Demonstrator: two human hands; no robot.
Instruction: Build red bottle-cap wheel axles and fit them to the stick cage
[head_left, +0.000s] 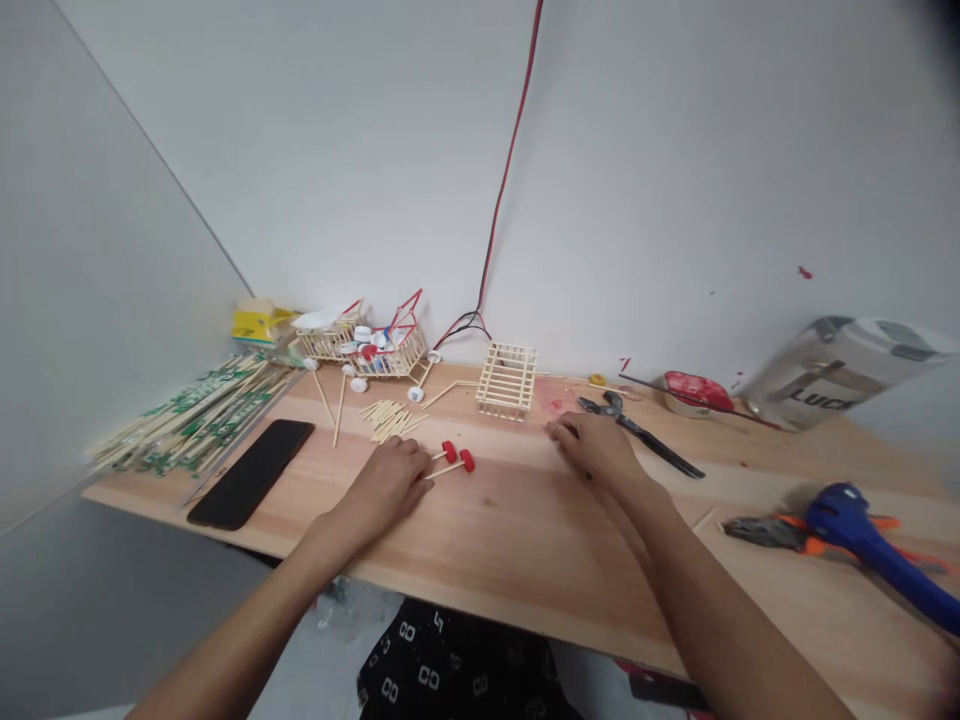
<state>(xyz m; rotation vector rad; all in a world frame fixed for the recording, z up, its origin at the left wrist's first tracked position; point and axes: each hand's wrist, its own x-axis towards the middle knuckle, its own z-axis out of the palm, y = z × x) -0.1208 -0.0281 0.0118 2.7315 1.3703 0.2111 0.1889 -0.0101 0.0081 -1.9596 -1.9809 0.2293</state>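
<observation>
My left hand (388,481) rests knuckles-up on the wooden table (525,540), fingers curled over the near ends of two thin sticks with red caps (458,458). My right hand (592,443) lies palm down further right, fingers bent against the tabletop, with nothing visible in it. It sits just in front of a small cage built of wooden sticks (508,379) and beside black pliers (637,428).
A black phone (253,470) and a bundle of wrapped chopsticks (199,412) lie at the left. A stick cart with bottle caps (371,349), loose short sticks (388,418), a red-stained dish (694,392), a silver tape roll (840,372) and a blue glue gun (870,540) surround the work area.
</observation>
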